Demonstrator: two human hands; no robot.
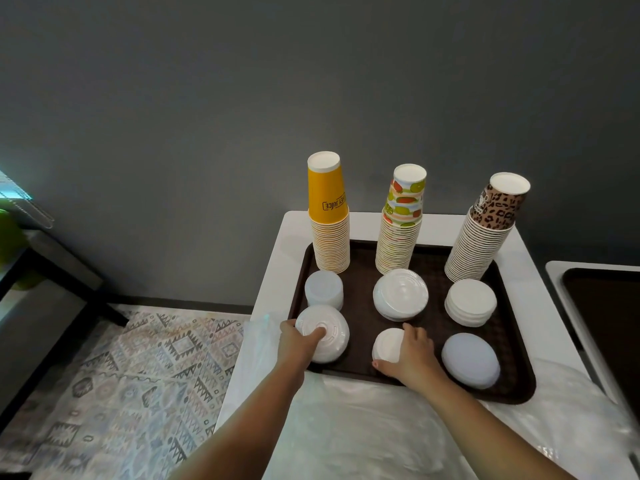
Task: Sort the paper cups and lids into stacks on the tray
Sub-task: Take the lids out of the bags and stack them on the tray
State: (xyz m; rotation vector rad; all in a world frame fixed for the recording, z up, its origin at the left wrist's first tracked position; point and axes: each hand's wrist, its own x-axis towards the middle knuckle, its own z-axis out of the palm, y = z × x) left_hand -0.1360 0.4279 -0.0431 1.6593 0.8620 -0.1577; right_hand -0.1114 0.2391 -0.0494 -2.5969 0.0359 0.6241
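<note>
Since there's just the head view: left hand (300, 341) grips the front-left lid stack (323, 332) on the tray (363, 306), fingers curled round its rim; right hand (414, 355) lies over the middle lid stack (386, 344), fingertips hidden, grip unclear. Lids look light, slippery, probably best held by the sides. Cup stacks (398, 237) stand behind.

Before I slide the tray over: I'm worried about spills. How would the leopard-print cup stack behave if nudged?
The leopard-print cup stack already leans, so it looks apt to tip. Being nested paper cups, it is probably light and may shift easily on the brown tray. Its narrow base gives little support.
</note>
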